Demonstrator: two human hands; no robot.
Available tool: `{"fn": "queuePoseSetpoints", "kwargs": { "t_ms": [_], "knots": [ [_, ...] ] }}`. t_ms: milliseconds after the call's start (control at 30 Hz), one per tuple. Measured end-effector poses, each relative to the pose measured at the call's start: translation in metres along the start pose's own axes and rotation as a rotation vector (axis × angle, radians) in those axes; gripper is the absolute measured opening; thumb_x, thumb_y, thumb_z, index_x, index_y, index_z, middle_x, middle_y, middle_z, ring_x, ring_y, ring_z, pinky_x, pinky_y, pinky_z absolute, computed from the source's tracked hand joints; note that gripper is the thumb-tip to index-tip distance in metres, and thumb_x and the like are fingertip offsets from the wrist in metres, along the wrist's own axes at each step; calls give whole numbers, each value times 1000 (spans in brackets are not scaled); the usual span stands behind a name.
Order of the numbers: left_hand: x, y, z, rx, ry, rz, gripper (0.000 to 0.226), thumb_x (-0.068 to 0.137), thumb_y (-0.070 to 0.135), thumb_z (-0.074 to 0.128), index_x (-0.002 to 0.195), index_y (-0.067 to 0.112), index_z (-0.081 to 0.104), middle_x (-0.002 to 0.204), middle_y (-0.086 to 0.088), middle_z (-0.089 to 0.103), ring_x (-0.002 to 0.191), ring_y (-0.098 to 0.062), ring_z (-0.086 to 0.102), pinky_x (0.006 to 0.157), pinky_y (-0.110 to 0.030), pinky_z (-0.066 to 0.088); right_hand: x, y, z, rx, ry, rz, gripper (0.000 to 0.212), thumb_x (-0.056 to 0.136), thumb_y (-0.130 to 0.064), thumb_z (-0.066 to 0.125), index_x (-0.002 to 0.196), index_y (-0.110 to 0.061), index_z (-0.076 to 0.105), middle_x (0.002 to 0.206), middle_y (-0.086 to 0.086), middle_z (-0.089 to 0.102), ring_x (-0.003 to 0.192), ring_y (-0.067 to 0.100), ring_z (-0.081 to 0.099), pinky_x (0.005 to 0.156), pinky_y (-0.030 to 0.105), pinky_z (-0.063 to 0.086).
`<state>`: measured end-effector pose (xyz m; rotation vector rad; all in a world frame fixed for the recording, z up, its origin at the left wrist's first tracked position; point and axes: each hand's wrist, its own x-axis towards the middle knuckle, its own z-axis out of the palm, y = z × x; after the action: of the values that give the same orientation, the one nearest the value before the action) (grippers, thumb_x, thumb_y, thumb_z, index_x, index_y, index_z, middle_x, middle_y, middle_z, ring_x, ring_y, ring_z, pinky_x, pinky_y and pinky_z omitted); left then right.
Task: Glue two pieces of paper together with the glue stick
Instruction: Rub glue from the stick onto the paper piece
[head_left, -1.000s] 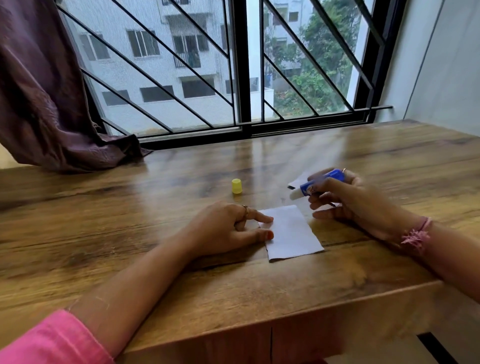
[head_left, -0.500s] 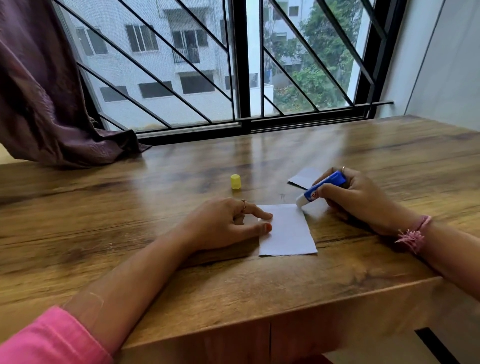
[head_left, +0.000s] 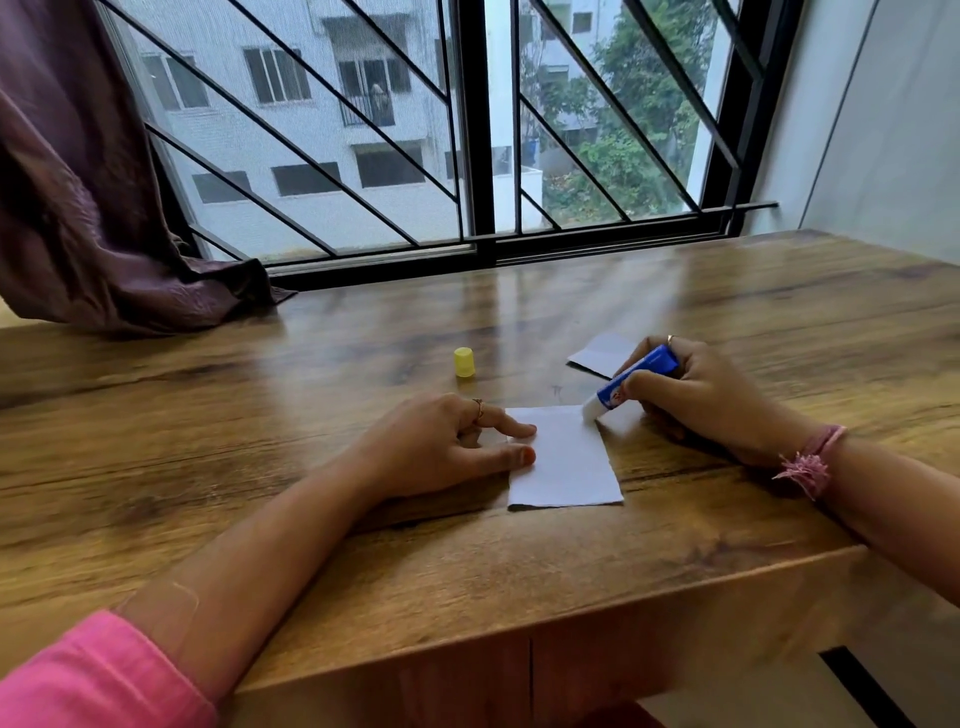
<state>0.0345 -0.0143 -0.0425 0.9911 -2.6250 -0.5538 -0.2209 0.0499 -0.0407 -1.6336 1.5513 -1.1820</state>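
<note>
Paper (head_left: 563, 460) between both hands

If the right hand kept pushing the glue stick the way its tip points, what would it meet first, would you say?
The right hand aims the glue stick down-left; its tip seems already at the near paper, top right corner. Beyond lie the left hand's fingers.

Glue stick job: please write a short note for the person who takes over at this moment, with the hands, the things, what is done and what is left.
Left hand: fingers flat, pressing the left edge of the near paper piece to the table.
Right hand: grips the blue glue stick, its tip at the paper's far right corner.
Second paper piece lies behind, partly hidden by the right hand. Yellow cap stands off the stick.
Done: stick uncapped, gluing begun.
Left: spread glue, press the second piece on, recap.
</note>
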Motion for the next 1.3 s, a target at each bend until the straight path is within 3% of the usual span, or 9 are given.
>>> {"fn": "queuePoseSetpoints", "kwargs": {
  "t_ms": [467, 600, 767, 900, 1100, 1233, 1300],
  "knots": [
    [-1, 0, 0, -6, 13, 1, 30, 82, 57, 61, 109, 45, 66, 43, 9, 33, 45, -6, 35, 50, -24, 21, 1, 0, -1, 46, -2, 36, 9, 82, -12, 63, 82, -5, 58, 44, -5, 49, 38, 13, 37, 38, 22, 32],
    [0, 0, 0, -10, 15, -4, 31, 81, 57, 61, 109, 45, 67, 43, 9, 34, 45, -6, 34, 52, -26, 22, -2, -3, -3, 50, -75, 27, 8, 84, -7, 60, 77, -6, 58, 44, -4, 46, 37, 10, 35, 36, 19, 31],
    [-1, 1, 0, -17, 9, -6, 32, 81, 57, 61, 109, 44, 67, 43, 10, 33, 46, -6, 34, 51, -25, 22, -1, -2, -2, -1, -8, 3, 8, 83, -12, 62, 81, -5, 58, 42, -6, 48, 37, 7, 36, 37, 18, 31],
    [0, 0, 0, -17, -1, -4, 32, 81, 57, 60, 110, 44, 66, 41, 12, 35, 45, -6, 34, 49, -22, 21, -5, -4, -4, 61, -111, -7, 11, 80, -10, 65, 76, -4, 57, 44, -3, 43, 38, 9, 34, 37, 18, 28],
    [-1, 2, 0, -14, 6, -2, 31, 81, 57, 61, 108, 44, 67, 42, 9, 31, 45, -7, 33, 48, -22, 23, -3, -2, -1, -22, -17, -37, 9, 83, -10, 65, 80, -4, 58, 41, -7, 47, 36, 6, 36, 36, 16, 30],
    [-1, 2, -1, -17, 5, -4, 32, 81, 56, 62, 109, 42, 68, 45, 8, 30, 46, -7, 33, 48, -23, 21, -9, -7, -3, 14, -127, -65, 20, 71, -16, 60, 75, 3, 57, 55, 12, 45, 46, 18, 40, 40, 18, 32],
    [-1, 2, 0, -12, 4, -2, 32, 82, 56, 61, 110, 42, 68, 47, 8, 31, 46, -8, 33, 49, -23, 21, -9, -7, -2, 35, -112, -60, 17, 68, -17, 60, 73, -1, 57, 53, 11, 43, 42, 14, 38, 38, 17, 30]
  ]
}}
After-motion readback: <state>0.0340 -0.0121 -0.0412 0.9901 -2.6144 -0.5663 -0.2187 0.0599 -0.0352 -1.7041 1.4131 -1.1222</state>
